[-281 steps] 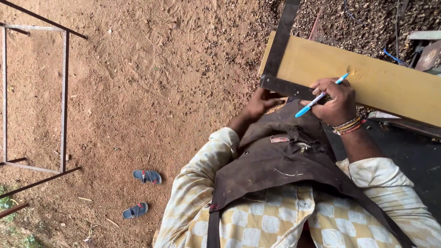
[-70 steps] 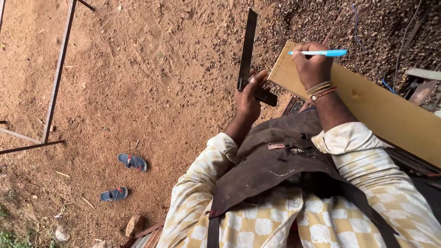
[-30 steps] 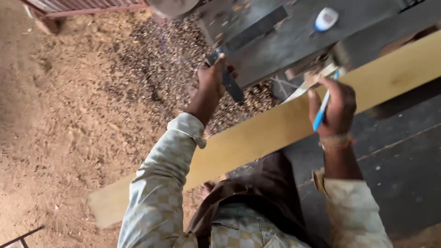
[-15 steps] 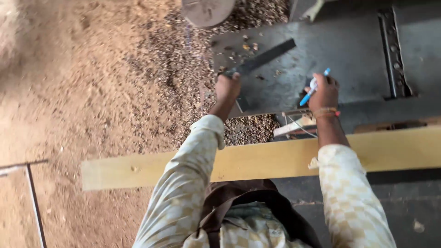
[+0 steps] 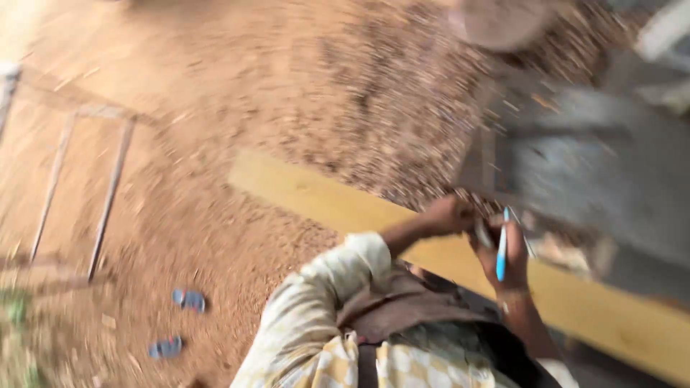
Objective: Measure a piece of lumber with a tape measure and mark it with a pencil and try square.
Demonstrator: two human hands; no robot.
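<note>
The picture is blurred by motion. A long pale yellow wooden plank [image 5: 323, 201] runs slantwise from the middle to the lower right. My right hand [image 5: 509, 260] is over the plank, shut on a blue pen [image 5: 502, 251] that points upward. My left hand [image 5: 449, 214] rests just left of it at the plank's far edge, beside the grey machine table [image 5: 604, 179]. A small grey shape lies between the two hands; the blur hides what it is and whether my left hand grips it. My checked sleeves and dark apron fill the bottom.
Sandy ground strewn with wood shavings [image 5: 388, 93] spreads behind the plank. A thin metal frame [image 5: 108, 201] lies at the left. Two blue sandals [image 5: 188, 299] [image 5: 165, 348] sit on the ground at the lower left. A round blurred object [image 5: 503, 21] is at the top.
The view has swung, so the plank now runs slantwise. My hands have pulled back from the machine table and come together over the plank. The dark square is no longer clearly seen.
</note>
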